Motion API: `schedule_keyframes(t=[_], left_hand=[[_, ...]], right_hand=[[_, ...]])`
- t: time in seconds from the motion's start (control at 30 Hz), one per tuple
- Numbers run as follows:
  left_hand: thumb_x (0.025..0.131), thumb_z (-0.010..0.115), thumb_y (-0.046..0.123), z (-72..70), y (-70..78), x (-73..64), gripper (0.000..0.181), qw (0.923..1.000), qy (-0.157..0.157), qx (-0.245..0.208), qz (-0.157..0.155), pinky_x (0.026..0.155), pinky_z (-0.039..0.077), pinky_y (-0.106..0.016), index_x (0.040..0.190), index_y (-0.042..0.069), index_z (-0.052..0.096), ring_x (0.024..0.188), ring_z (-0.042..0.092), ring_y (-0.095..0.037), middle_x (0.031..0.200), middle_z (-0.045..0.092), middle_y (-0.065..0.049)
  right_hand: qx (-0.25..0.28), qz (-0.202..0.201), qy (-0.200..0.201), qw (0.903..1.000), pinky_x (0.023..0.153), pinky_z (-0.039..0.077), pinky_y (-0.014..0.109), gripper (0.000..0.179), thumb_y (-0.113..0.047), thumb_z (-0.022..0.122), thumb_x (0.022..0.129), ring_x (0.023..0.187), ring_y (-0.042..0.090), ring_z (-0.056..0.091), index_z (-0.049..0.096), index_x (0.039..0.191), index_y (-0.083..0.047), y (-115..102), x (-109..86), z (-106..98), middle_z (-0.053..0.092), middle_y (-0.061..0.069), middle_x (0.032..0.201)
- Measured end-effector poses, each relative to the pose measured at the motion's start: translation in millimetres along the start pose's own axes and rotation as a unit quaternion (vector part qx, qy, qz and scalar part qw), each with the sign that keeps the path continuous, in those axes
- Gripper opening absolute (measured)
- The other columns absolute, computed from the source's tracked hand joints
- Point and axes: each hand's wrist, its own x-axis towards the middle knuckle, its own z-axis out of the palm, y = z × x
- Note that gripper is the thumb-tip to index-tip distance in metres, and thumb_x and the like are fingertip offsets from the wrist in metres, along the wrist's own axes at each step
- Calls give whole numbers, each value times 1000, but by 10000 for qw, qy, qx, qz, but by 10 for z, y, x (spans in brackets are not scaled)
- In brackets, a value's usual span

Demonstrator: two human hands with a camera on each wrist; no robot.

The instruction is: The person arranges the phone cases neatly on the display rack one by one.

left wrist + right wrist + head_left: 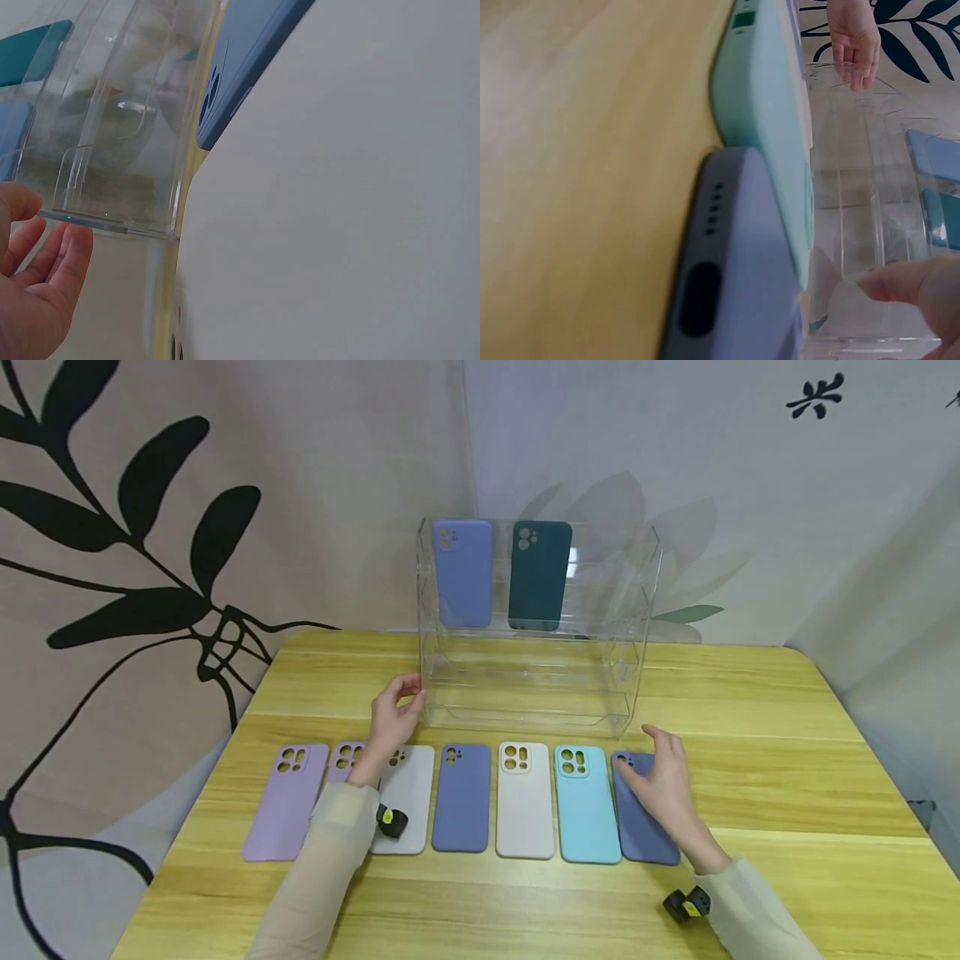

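“Head view first: where to look for the left hand (393,714)?”

“Beside the left side of the clear rack (525,702), near the middle of the table's (780,760) far edge.”

“Holding anything?”

“Nothing, going by the left wrist view: bent loosely, with a gap between thumb and fingers, right by the side panel. Can't tell about contact.”

“And the right hand (663,772)?”

“Spread well apart between thumb and fingers, holding nothing, over the upper end of the rightmost blue case (648,827). Can't tell about touching there either.”

“What to find in the rack?”

“Up on the top tier, standing tilted: a periwinkle case (463,581) at left, then a dark teal case (542,581).”

“And in front of it?”

“Laid flat in a row, starting near the table's left edge: two lavender cases (285,810), with the second partly behind the left forearm, then a pale white case (416,793), a slate-blue case (461,810), a cream case (525,814), a turquoise case (588,822) and, touching or nearly touching it, the rightmost blue one.”
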Motion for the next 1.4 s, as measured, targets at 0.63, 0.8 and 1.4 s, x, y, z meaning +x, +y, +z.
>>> schedule_keyframes(t=[0.63,0.8,1.4], left_hand=[[88,56,-8,-5,8,-10,24,10000,17,9,-7,82,54,-30,110,-17,54,101,57,-38,104,58,-30],[88,56,-8,-6,9,-9,24,10000,5,-12,-19,81,53,-24,111,-16,54,101,57,-38,104,58,-30],[88,55,-9,-4,34,-1,24,10000,-37,-60,-65,84,53,-35,111,-17,54,101,56,-38,105,58,-30]], right_hand=[[-739,683,-1058,9893,79,37,57,67,-16,75,77,106,51,36,42,126,16,84,-43,-19,35,40,124],[-911,745,-1175,9861,79,37,55,67,-16,75,77,104,49,36,42,126,17,92,-34,-13,36,39,123],[-1468,897,-1570,9725,80,38,57,68,-24,74,75,107,51,36,47,121,18,81,31,8,39,39,122]])
